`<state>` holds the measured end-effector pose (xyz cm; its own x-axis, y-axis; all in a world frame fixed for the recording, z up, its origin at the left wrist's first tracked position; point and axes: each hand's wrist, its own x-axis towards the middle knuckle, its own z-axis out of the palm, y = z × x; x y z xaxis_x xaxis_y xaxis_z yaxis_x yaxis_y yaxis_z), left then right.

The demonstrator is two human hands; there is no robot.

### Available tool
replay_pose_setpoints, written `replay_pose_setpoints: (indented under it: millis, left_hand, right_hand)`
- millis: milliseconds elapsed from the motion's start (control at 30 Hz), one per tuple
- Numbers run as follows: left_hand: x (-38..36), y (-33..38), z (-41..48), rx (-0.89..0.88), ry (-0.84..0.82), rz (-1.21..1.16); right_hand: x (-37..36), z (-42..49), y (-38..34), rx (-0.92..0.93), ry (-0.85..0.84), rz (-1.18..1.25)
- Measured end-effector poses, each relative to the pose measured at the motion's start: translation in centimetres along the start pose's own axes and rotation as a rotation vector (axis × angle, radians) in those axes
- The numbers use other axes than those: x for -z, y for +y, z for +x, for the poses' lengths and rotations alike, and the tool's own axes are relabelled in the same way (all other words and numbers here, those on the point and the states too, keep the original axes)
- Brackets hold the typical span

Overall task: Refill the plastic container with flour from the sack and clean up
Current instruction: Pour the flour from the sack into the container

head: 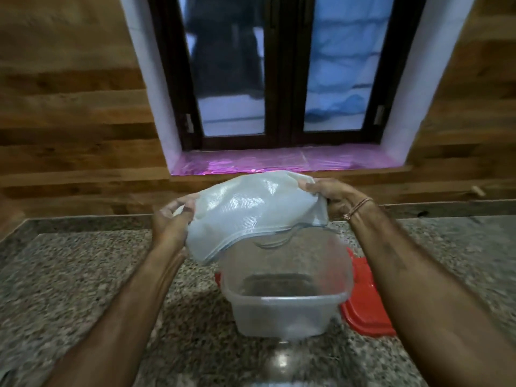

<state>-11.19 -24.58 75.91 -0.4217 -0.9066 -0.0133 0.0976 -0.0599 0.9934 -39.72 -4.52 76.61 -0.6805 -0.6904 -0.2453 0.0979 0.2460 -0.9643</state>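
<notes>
A white woven flour sack (pixel 245 210) is held in the air, tipped over the far left rim of a clear plastic container (pixel 287 300) that stands on the granite counter. My left hand (pixel 170 219) grips the sack's left end, and my right hand (pixel 326 196) grips its upper right corner. The sack's mouth hangs just above the container's rim. The container looks nearly empty, and I see no flour falling. The view is blurred.
A red lid (pixel 365 305) lies flat on the granite counter (pixel 83 275), partly under and to the right of the container. Behind the counter rise a wood-panelled wall and a dark-framed window (pixel 279 79) with a pink-lined sill (pixel 279 160).
</notes>
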Motion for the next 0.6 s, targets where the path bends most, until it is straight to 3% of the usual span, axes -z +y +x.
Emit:
replay_pose_setpoints:
  millis: [233,467,600]
  left_hand:
    - [-2.9,-7.6,-4.0,-0.199,0.096,0.173]
    - [-3.1,-8.3,-6.0,-0.221,-0.027,0.357]
    - [-3.8,-7.8,-7.7,-0.198,0.158,0.686]
  right_hand:
    - [2.7,0.8,5.7,0.126,-0.129,0.162]
    - [3.6,2.8,8.1,0.208,-0.198,0.2]
    - [3.8,3.5,8.8,0.192,-0.254,0.249]
